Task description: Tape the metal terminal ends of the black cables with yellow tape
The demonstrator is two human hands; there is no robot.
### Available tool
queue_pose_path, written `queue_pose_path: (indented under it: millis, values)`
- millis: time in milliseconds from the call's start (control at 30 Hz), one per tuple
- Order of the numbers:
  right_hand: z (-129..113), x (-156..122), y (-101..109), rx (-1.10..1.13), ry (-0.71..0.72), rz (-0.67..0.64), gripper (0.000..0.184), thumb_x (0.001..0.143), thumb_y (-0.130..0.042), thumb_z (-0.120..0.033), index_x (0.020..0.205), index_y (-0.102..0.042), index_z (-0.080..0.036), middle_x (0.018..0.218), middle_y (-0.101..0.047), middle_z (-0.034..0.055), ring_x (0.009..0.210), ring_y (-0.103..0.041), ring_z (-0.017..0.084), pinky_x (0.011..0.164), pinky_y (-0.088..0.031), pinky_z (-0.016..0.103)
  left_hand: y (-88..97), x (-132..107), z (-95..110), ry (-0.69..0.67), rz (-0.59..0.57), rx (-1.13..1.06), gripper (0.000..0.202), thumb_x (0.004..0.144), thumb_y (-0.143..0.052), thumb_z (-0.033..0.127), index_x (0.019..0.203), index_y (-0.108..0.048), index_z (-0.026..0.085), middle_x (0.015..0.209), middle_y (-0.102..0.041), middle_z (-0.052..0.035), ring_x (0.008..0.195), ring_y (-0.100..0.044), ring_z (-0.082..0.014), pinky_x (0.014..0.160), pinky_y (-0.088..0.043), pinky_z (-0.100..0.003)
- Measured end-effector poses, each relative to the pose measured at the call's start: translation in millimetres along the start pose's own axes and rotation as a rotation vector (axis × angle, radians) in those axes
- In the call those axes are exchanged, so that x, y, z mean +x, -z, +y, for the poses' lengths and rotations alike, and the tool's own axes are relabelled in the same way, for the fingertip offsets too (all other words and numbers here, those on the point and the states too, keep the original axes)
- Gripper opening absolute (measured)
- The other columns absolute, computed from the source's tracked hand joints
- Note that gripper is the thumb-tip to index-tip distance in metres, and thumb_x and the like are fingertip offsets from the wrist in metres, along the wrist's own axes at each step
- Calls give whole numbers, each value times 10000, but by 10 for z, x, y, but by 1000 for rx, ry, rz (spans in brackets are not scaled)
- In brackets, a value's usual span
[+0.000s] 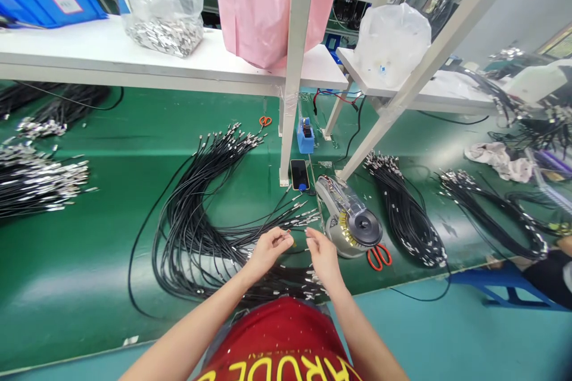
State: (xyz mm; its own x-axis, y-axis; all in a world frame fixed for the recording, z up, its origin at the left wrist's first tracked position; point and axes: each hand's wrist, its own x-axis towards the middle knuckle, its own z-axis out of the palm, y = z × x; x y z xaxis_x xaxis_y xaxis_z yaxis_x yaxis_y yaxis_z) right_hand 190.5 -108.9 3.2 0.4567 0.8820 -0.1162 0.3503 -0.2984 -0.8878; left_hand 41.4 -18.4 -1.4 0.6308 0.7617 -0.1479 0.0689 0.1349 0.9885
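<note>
A long green work bench (pixel 80 286) fills most of the view. A white shelf (pixel 134 65) stands over its far side. On the shelf sit a blue plastic bin (pixel 44 3), a clear plastic bag of small silver metal bits (pixel 163 18) and a pink bag (pixel 268 0). The top edge of the view cuts off the tops of both bags.

Thin black cables with shiny silver ends lie in big piles on the left and right of the bench. One big heap of black cables (pixel 187 238) lies right in front of a person in a red shirt (pixel 277 333). Its near part is partly hidden behind the hands.

The left hand (pixel 268 251) and the right hand (pixel 322 257) are near each other, just above the heap. The fingers of each hand are pinched together. Something thin may be between them, but it is too small to make out.

Just to the right of the hands is a round grey machine with a clear plastic cover (pixel 351 220). Orange scissors (pixel 379 256) lie beside it, near its right side. Farther away are a black phone (pixel 299 175), a small blue box (pixel 305 137) and a smaller pair of orange scissors (pixel 265 121).
</note>
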Motion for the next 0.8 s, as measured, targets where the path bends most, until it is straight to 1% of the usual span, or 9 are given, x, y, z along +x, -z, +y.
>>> queue_pose_path:
  millis: [67, 133, 200, 267, 367, 467, 600, 733, 800]
  values:
    - [0, 11, -42, 210, -88, -33, 259, 854, -591, -284, 1054, -699, -161, 1046, -735, 115, 951, -684, 249, 877, -510, 403, 2, 9, 9, 15, -6, -3, 306, 807, -670, 437, 756, -623, 139, 702, -557, 11, 665, -487, -128, 640, -391, -231]
    - [-26, 14, -100, 381, -145, -106, 269, 796, -677, -368, 934, -724, -142, 883, -758, 97, 821, -702, 235, 776, -540, 359, 5, 13, 5, 21, -19, -10, 323, 795, -679, 456, 759, -628, 139, 704, -586, 3, 669, -512, -137, 644, -403, -237]
    - [-56, 13, -142, 445, -172, -98, 246, 744, -724, -372, 804, -722, -133, 721, -737, 68, 690, -685, 208, 689, -536, 321, 19, 11, -13, 33, -49, -20, 330, 789, -682, 467, 792, -645, 139, 744, -629, -16, 710, -553, -158, 678, -428, -253]
    - [-71, 13, -141, 428, -168, -55, 209, 734, -719, -343, 726, -700, -135, 647, -708, 51, 616, -655, 185, 640, -521, 300, 45, 3, -39, 56, -85, -49, 335, 796, -678, 467, 879, -665, 143, 846, -673, -46, 799, -591, -182, 747, -448, -274]
    - [-74, 8, -69, 358, -132, -35, 171, 760, -668, -312, 691, -662, -156, 644, -692, 44, 610, -637, 180, 637, -512, 299, 88, -8, -69, 93, -98, -89, 374, 797, -678, 469, 992, -667, 150, 987, -688, -78, 879, -604, -199, 789, -456, -286]
    - [-97, -7, -4, 322, -73, -39, 158, 798, -630, -313, 715, -632, -178, 680, -680, 35, 665, -640, 189, 667, -515, 301, 102, -9, -73, 89, -92, -89, 378, 818, -647, 484, 976, -679, 142, 892, -679, -62, 768, -587, -172, 712, -455, -265]
    - [-157, -42, -28, 298, 0, -57, 165, 842, -599, -337, 811, -647, -182, 790, -686, 40, 744, -645, 190, 695, -516, 290, 79, -11, -63, 43, -59, -55, 354, 837, -625, 475, 859, -697, 128, 725, -630, -28, 667, -540, -147, 660, -436, -249]
    - [-166, -70, -119, 276, -7, -2, 134, 803, -652, -307, 817, -657, -174, 832, -697, 50, 754, -648, 191, 702, -524, 290, 59, -22, -83, 34, -1, -69, 339, 821, -649, 463, 863, -675, 127, 773, -636, -37, 647, -536, -138, 627, -434, -242]
    - [-144, -67, -166, 289, -22, 14, 130, 792, -660, -302, 796, -661, -172, 825, -704, 55, 750, -654, 194, 711, -530, 298, 53, -27, -97, 40, 12, -70, 331, 820, -652, 461, 859, -659, 133, 748, -622, -25, 634, -538, -134, 610, -428, -234]
